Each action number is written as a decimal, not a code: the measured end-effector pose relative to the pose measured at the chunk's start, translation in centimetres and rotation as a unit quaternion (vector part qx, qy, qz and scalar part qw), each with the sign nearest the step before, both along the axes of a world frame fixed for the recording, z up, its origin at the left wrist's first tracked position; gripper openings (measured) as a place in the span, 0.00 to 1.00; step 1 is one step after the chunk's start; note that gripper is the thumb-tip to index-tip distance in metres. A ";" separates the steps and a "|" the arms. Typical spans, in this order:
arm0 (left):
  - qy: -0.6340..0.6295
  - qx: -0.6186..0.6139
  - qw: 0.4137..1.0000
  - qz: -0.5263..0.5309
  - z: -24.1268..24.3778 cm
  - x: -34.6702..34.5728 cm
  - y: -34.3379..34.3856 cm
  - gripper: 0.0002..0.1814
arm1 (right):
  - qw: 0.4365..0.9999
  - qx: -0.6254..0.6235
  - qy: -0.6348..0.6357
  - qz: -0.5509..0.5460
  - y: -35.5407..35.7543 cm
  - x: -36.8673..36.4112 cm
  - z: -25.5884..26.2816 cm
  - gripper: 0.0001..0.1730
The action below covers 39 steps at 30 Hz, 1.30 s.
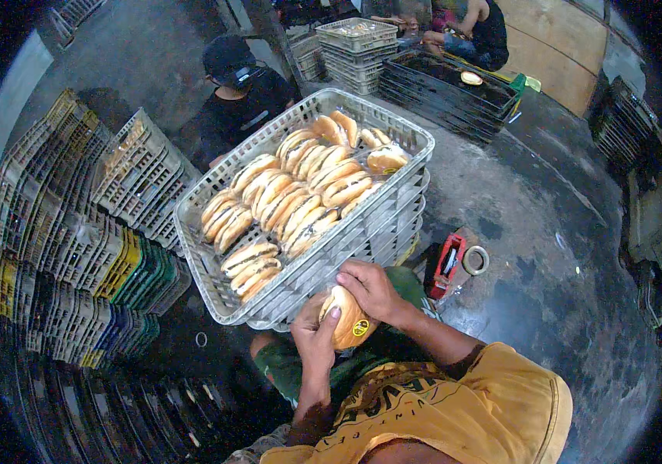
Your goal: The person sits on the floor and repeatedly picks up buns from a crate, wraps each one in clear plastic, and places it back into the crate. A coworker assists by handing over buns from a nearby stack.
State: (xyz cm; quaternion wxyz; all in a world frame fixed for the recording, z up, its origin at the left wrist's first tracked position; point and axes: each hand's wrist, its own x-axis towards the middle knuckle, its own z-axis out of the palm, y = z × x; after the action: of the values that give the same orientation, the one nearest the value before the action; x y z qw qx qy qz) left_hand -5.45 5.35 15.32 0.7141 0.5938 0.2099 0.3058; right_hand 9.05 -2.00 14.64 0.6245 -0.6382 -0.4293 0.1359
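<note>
Between my left hand (315, 334) and my right hand (369, 290) is a round golden bread bun (349, 326) with a yellow and black sticker, gripped at its far edge over my lap. My left thumb lies on top of the bun; my right fingers curl at its upper end. Just beyond my hands, a grey plastic crate (209, 298) tops a stack of similar crates. Rows of filled buns (284, 197), seemingly in clear wrapping, stand on edge inside it. A few buns lie less neatly at the crate's far right corner.
A red tape dispenser (446, 267) and a roll of tape (475, 260) lie on the floor to the right. Crate stacks (70, 249) rise at the left. Another person (244, 98) sits beyond the crate; a further person (476, 35) is near black trays (441, 95).
</note>
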 end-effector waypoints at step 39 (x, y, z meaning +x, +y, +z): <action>0.038 0.066 0.988 0.136 -4.6 3.8 -1.5 0.11 | 0.996 -0.030 -0.080 -0.028 -4.2 0.4 -2.7 0.05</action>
State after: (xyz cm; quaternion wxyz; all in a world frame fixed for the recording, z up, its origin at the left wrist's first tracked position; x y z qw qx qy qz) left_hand -1.61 3.88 10.69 0.6166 0.6163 0.2954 0.3907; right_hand 9.45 -6.17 11.92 0.5720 -0.6775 -0.4556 0.0795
